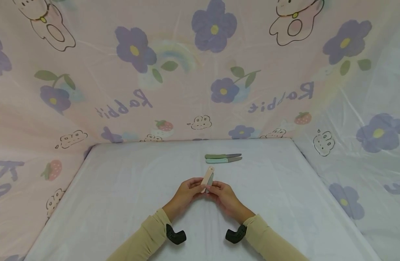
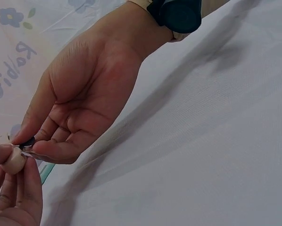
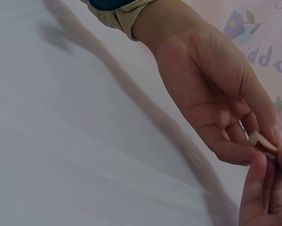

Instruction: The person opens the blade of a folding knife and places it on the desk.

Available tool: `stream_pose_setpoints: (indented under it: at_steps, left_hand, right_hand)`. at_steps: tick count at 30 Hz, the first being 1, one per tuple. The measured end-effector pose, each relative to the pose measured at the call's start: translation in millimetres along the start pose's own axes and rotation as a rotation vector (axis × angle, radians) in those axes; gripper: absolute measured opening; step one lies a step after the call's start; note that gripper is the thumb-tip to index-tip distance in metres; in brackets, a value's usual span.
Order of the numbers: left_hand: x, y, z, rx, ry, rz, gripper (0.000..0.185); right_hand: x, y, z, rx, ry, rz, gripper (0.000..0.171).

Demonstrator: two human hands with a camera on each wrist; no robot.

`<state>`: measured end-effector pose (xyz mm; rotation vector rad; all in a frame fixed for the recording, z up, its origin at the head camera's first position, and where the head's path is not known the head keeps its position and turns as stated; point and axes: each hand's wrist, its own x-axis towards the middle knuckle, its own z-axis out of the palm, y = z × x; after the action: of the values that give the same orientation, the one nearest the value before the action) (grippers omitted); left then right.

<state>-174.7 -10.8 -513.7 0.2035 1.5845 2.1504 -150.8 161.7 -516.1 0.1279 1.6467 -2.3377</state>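
Note:
Both hands meet at the middle of the table on one folding knife (image 1: pixel 208 178) with a beige handle, its pivot end pointing away from me. Its grey blade (image 1: pixel 210 179) stands slightly out of the handle on the right side. The left hand (image 1: pixel 187 191) pinches the lower end of the handle. At the blade's lower end, the right hand (image 1: pixel 226 198) pinches with thumb and fingers. Close up, the beige handle (image 2: pixel 13 161) shows end-on between fingertips in the left wrist view. The right wrist view also catches the handle (image 3: pixel 263 142), partly covered by fingers.
Beyond the hands lie two unfolded knives side by side, blades to the right: one with an olive-green handle (image 1: pixel 215 156), one with a mint handle (image 1: pixel 216 160). A white cloth covers the table (image 1: pixel 121 174). Patterned fabric walls (image 1: pixel 180 108) enclose its back and sides.

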Motion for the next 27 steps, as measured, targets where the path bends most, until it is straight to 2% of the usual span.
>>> stream_pose_setpoints:
  at_steps: [11,19,27]
  left_hand:
    - [2.2,-1.6,-2.6,0.040,0.054,-0.015,0.042]
    - [-1.3,-1.6,-3.4,0.060,0.048,0.015,0.040]
    - [-3.8,-1.5,-8.3,0.057,0.058,-0.012,0.041]
  right_hand:
    - [0,0,-12,-0.067,-0.003,0.001,0.035]
    - [-6,-4,-18,-0.122,-0.029,0.008,0.033]
    - [-10,-5,-30,-0.151,-0.027,0.012,0.039]
